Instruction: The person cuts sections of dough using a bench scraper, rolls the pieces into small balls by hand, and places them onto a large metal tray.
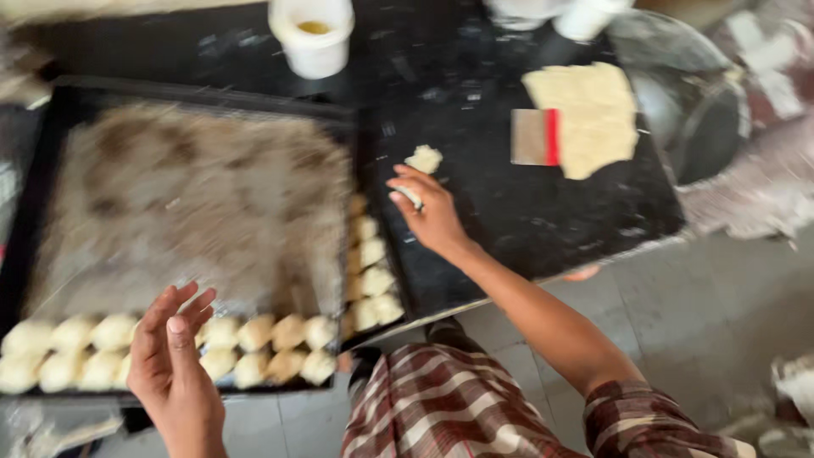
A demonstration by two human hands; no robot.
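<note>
My left hand [174,360] hovers open, fingers spread, over the near edge of a black baking tray [51,110] lined with browned paper. Rows of pale dough balls [254,335] fill the tray's near edge, and more dough balls [371,280] run up its right side. My right hand [431,212] reaches onto the black worktop [509,220], its fingers pinched on a small bit of dough [410,197]. A small dough lump [424,159] lies just beyond its fingertips. The picture is blurred.
A flat sheet of dough [593,127] lies at the worktop's far right, with a metal scraper with a red grip [534,136] on its left edge. A white cup of yellow liquid [312,36] stands at the back. A metal bowl [691,119] sits right of the worktop.
</note>
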